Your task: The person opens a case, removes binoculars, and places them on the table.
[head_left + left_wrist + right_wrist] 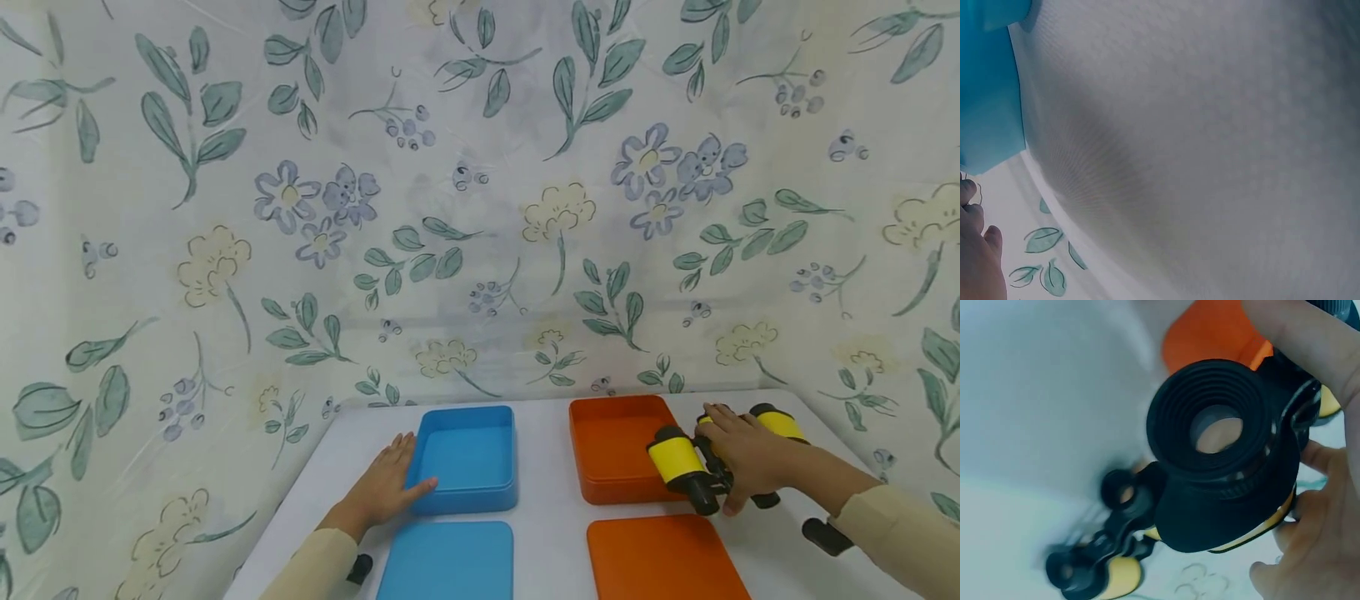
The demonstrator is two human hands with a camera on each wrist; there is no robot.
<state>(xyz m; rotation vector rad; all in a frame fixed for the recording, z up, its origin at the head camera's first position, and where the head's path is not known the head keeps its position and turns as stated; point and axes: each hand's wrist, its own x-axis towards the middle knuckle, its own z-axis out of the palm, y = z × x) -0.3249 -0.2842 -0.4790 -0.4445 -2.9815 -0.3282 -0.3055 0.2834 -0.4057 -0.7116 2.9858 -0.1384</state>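
Observation:
My right hand (753,454) grips yellow-and-black binoculars (672,458), which overlap the right side of an orange box (592,493) in the head view. One black eyepiece (1210,419) of these binoculars fills the middle of the right wrist view, with thumb and fingers around the body. Beyond them is a second pair of binoculars (1124,575), partly hidden behind my right hand in the head view. At the left, my left hand (378,492), fingers straight, lies along the left side of a blue box (476,500). It holds nothing.
In front of the blue box lies a flat blue lid-like panel (450,558). A matching orange panel (663,554) lies before the orange box. Both boxes stand on a white table (547,467), with a floral-patterned curtain (480,250) behind it.

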